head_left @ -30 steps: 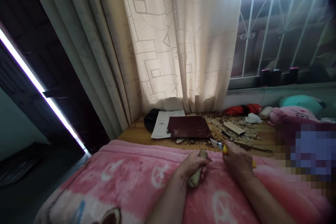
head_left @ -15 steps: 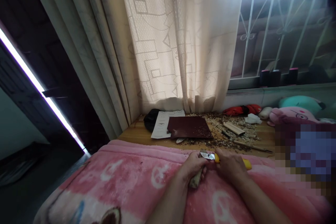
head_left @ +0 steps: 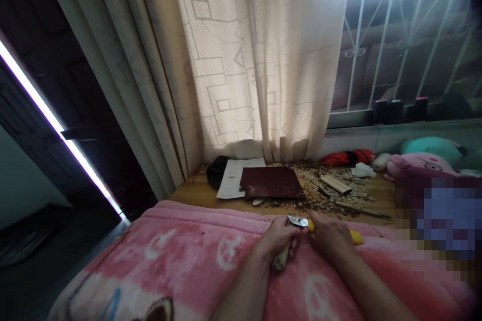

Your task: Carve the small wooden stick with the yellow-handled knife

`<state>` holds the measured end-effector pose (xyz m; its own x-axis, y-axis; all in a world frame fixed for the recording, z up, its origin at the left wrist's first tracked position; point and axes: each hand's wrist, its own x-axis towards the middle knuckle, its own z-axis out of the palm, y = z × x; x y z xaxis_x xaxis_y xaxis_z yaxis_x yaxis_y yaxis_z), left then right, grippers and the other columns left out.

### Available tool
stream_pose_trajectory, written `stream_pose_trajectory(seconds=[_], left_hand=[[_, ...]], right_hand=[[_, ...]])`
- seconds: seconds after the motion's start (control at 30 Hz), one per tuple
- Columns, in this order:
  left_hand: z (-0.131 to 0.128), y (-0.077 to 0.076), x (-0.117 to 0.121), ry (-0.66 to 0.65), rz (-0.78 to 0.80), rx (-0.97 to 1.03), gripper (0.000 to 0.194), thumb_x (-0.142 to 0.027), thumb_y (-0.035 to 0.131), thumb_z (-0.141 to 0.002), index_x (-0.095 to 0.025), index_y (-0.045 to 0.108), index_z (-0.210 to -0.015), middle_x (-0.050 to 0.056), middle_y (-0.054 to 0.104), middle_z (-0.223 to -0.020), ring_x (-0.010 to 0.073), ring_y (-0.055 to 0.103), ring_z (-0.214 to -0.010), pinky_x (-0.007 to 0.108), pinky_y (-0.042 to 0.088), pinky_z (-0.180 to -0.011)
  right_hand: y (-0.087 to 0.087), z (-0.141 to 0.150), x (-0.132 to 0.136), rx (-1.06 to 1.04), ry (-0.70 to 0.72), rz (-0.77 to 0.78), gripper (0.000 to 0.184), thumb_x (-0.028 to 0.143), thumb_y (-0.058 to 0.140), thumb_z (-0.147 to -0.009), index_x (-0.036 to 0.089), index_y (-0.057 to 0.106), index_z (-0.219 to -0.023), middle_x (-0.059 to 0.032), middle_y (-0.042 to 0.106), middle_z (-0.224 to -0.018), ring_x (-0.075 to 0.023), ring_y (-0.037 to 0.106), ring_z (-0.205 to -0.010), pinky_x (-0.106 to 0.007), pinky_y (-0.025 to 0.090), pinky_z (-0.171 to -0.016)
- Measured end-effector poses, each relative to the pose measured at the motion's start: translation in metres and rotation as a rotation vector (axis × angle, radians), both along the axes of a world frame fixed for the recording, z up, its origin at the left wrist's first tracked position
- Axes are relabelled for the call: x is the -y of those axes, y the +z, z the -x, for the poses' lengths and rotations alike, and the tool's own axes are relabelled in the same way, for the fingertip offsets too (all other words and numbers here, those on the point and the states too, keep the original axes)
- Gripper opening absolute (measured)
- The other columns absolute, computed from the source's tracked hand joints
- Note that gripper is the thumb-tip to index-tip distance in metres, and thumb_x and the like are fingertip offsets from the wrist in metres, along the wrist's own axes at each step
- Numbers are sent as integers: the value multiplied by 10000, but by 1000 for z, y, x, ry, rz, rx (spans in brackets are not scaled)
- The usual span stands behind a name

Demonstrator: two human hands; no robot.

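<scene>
My left hand [head_left: 276,238] is closed around a pale, rough piece of carved wood [head_left: 279,262], whose lower end sticks out below my fist. My right hand [head_left: 329,236] grips a utility knife with a yellow handle [head_left: 356,236]. Its steel blade [head_left: 297,221] lies against the top of my left hand, at the upper end of the wood. The blade's edge and the wood beneath it are hidden by my fingers. Both hands rest just over a pink fleece blanket [head_left: 181,256].
Beyond the blanket is a wooden surface [head_left: 199,193] strewn with wood shavings [head_left: 320,191]. On it are a dark red board [head_left: 271,182], papers [head_left: 241,178], a black bag [head_left: 217,171], a wooden block [head_left: 335,184] and a carving tool [head_left: 361,209]. Plush toys [head_left: 422,163] sit to the right.
Compared with a second ago, the knife has moved left from beside the wood to its top, against my left hand. Over the last half second, little has changed.
</scene>
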<state>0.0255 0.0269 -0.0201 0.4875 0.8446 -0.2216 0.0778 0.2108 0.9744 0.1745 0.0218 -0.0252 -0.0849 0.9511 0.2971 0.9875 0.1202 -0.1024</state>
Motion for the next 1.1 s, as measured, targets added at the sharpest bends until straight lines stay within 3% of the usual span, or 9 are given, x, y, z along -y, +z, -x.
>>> stream_pose_trajectory(seconds=[0.63,0.77,1.1], left_hand=[[-1,8,0,21,36,-23,195,-228,432,-604,-142,488,-770,-52,410,-409,60,349,-286,167,287,-291],[4,12,2,-17,66,12,218,-250,439,-614,-151,483,-803,-59,404,-410,57,341,-284,171,293,-294],[3,3,-2,35,62,30,266,-307,397,-627,-130,503,-796,-34,422,-413,72,376,-309,172,287,-304]], right_hand=[[3,4,-3,0,-48,62,157,305,365,-698,199,476,-728,-37,577,-699,-151,516,-637,-240,226,-508],[2,-6,-10,-37,-149,126,144,277,361,-690,195,474,-726,-40,580,-696,-147,519,-633,-239,244,-514],[2,-11,-12,-27,-153,79,145,296,354,-693,200,460,-716,-41,579,-710,-154,523,-683,-245,265,-547]])
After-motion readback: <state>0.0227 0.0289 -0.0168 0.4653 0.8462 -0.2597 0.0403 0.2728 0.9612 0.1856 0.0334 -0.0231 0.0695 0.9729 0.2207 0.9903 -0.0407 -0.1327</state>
